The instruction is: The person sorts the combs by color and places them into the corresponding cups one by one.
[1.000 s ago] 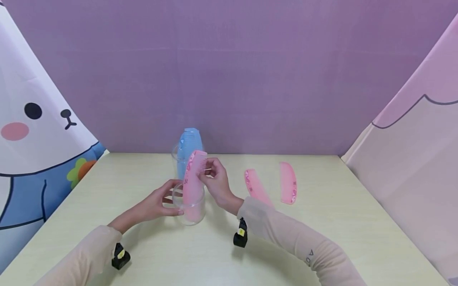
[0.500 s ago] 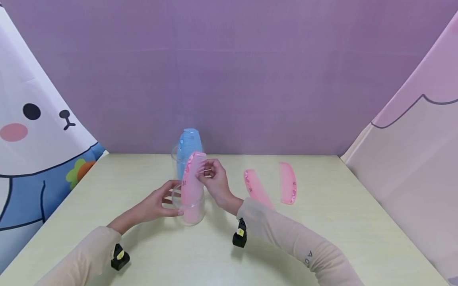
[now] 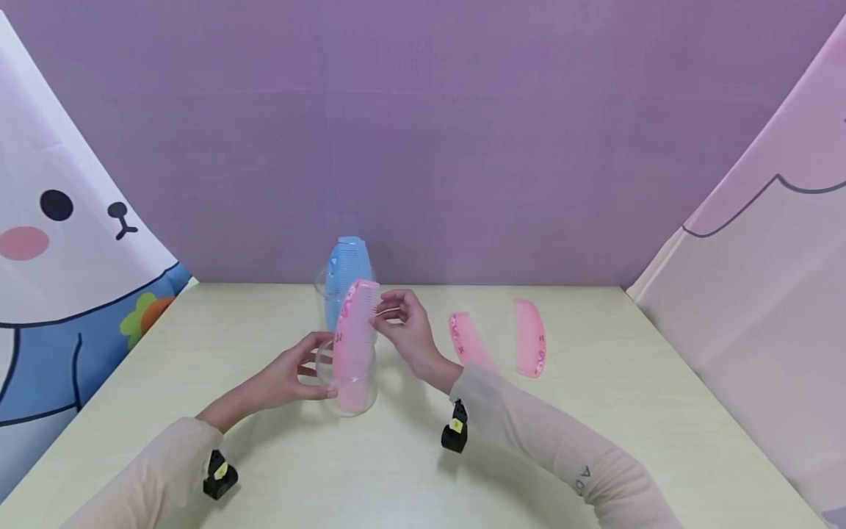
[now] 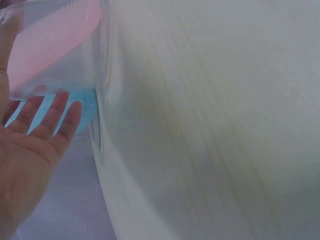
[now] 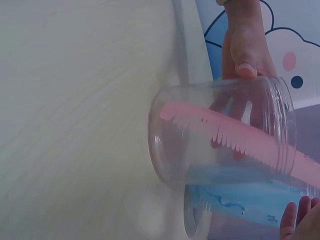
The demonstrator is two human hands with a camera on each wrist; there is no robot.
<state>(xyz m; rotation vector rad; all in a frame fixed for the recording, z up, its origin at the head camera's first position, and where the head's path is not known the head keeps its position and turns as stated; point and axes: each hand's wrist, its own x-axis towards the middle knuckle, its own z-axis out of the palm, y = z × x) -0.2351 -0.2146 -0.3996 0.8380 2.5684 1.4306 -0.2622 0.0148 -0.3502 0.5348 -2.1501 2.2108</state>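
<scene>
A pink comb [image 3: 353, 330] stands slightly tilted inside a clear plastic jar [image 3: 370, 389], its upper half above the rim. My left hand [image 3: 291, 378] holds the jar from the left, thumb in front and fingers behind; in the left wrist view the fingers [image 4: 52, 117] reach along the jar's wall. My right hand [image 3: 413, 334] is right beside the comb's toothed edge, thumb and fingers spread apart. Seen from the right wrist, the comb's lower end [image 5: 175, 110] is near the jar's bottom, and my right fingertips [image 5: 303, 212] are off the comb.
Behind the held jar stands a second clear jar [image 3: 321, 283] with blue combs [image 3: 350, 266] in it. Two more pink combs, one tilted [image 3: 471, 342] and one nearly upright in view [image 3: 531, 338], lie on the table [image 3: 595, 411] to the right. A purple cloth backdrop [image 3: 463, 147] rises behind.
My right hand has loosened from the pink comb and shifted a little to the right. The comb has leaned slightly left in the jar. My left hand has stayed on the jar.
</scene>
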